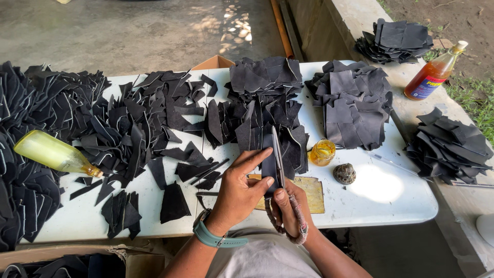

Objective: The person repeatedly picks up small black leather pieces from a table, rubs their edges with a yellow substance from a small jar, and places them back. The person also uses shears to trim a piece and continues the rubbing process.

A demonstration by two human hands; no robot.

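Nearest the camera, the left hand (239, 193), with a teal watch strap (213, 238) on its wrist, is partly open: its fingers reach out flat toward one o'clock and press against the side of a dark leather piece (268, 166), the thumb lying along the lower edge. The right hand (288, 208) sits just at four o'clock of it, curled closed around the wrapped handle of a knife (278, 154), whose narrow blade runs up toward twelve o'clock along the right edge of the piece. The piece stands upright between the two hands, touching both the left fingers and the blade.

Under the hands lies a worn tan cutting board (311, 193) on the white table (381, 198). At two o'clock of the right hand stand a small glass of yellow liquid (322, 152) and, just beside it at four o'clock, a rounded grey stone (345, 173).

Farther off, at nine o'clock, a pale yellow bottle (54, 153) lies on its side among loose black scraps (128, 134). At twelve o'clock rises a stack of cut black pieces (265, 98), and at one o'clock another stack (355, 103). Far at two o'clock, an amber bottle (434, 73) stands tilted on the concrete ledge (411, 82), with more dark piles near it.
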